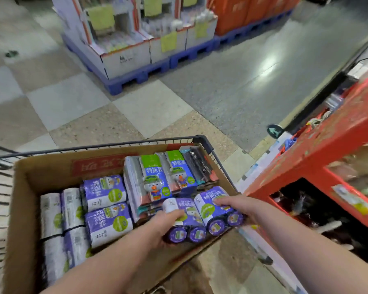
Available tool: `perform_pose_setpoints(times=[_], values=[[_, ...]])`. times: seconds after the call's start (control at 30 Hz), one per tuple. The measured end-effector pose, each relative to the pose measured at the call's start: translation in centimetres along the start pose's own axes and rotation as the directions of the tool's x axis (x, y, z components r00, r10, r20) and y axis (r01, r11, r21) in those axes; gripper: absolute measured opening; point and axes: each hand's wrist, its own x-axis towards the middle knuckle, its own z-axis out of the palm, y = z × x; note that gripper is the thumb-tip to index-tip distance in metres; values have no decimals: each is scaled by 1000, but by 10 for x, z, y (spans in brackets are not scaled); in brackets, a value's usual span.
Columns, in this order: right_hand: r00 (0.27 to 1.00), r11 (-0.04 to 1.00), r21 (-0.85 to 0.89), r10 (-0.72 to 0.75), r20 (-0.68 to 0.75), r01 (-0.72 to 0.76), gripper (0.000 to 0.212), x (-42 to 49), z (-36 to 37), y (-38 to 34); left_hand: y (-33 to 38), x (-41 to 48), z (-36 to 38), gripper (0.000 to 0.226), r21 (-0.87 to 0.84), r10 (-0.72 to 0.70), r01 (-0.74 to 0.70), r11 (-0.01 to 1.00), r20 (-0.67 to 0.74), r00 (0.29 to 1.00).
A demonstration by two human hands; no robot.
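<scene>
left hand (pixel 168 222): clamped round left roll pack (pixel 189 211)
right hand (pixel 232 205): fingers across right roll pack (pixel 208 209); grip unclear (thumb hidden)
packs: side by side, touching, at 4 o'clock in cardboard box (pixel 51 170)

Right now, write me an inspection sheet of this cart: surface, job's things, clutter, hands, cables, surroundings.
Surface: cardboard box inside wire cart.
Job's things: left roll pack and right roll pack, purple, side by side at the box's near corner.
Clutter: other purple packs lying and standing in the box.
Hands: left hand grips left roll pack; right hand holds right roll pack.
Cables: nothing seen.
Surroundings: red shelf at right, blue pallets ahead, tiled floor.
</scene>
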Motion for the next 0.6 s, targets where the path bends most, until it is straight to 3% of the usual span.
perform_pose_setpoints(times=[0.07, 0.2, 0.3, 0.5, 0.53, 0.6], values=[[995, 996, 61, -66, -70, 71, 34, -27, -3, 2, 9, -17, 2, 80, 43, 119, -120, 992, 5, 993], [958, 956, 163, -214, -191, 246, 86, -79, -11, 10, 32, -57, 6, 25, 132, 352, -352, 927, 27, 936], [910, 902, 218, -310, -277, 373, 74, -116, -17, 17, 47, -78, 16, 32, 148, 482, -490, 859, 91, 871], [792, 764, 352, -321, -519, 541, 89, -172, -30, 44, 73, -113, 48, 47, 178, 644, -682, 709, 230, 730], [773, 746, 361, -313, -551, 559, 86, -183, -33, 50, 76, -118, 55, 45, 182, 653, -700, 690, 260, 711], [737, 707, 373, -309, -602, 601, 58, -207, -37, 63, 79, -132, 72, 37, 175, 672, -739, 651, 320, 668]])
